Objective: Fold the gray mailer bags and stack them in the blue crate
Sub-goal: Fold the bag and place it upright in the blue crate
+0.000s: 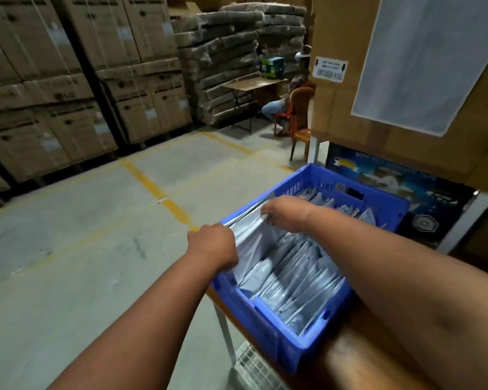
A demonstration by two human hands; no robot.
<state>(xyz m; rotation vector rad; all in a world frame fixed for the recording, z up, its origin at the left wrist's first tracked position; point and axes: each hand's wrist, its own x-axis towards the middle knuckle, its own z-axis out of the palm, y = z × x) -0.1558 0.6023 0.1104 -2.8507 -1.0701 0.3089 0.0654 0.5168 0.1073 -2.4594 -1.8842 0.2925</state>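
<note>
My left hand [213, 246] and right hand [285, 213] both have their fingers curled tight on the top edge of one gray mailer bag [254, 243], stretched between them over the blue crate [268, 330]. Below my fingers, folded bags [299, 282] fill the crate, which sits on the tabletop [347, 358].

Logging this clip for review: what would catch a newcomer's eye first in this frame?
First, the blue crate at lower right on a wooden table, packed with folded gray bags. Above its near-left corner, the left hand and right hand both grip one gray bag stretched between them. Behind, tall stacks of cardboard boxes fill the left background.
</note>
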